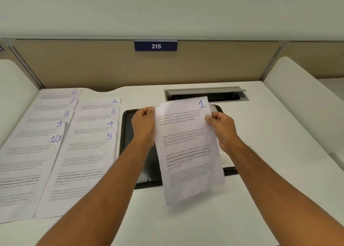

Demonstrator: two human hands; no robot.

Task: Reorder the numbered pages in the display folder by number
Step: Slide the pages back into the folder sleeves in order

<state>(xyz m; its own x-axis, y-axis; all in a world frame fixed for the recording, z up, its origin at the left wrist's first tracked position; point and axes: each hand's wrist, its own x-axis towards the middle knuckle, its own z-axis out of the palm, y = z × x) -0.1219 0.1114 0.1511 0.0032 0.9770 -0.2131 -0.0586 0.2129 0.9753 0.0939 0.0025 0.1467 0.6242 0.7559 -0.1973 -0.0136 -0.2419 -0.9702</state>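
Page 1 [188, 145], a printed sheet with a blue handwritten "1" at its top right, hangs upright above the desk. My left hand [144, 121] pinches its upper left edge and my right hand [220, 123] pinches its upper right edge. Behind and under the sheet lies the black display folder [128, 134], mostly hidden by the page and my arms. To the left, pages 2 to 5 [91, 149] lie overlapped in one column, and pages 6 to 10 [35, 152] in a second column further left.
A grey cable hatch [206, 93] stands open at the back of the white desk [270, 152]. A beige partition with a blue "215" label [155, 46] closes the back. White side dividers stand left and right.
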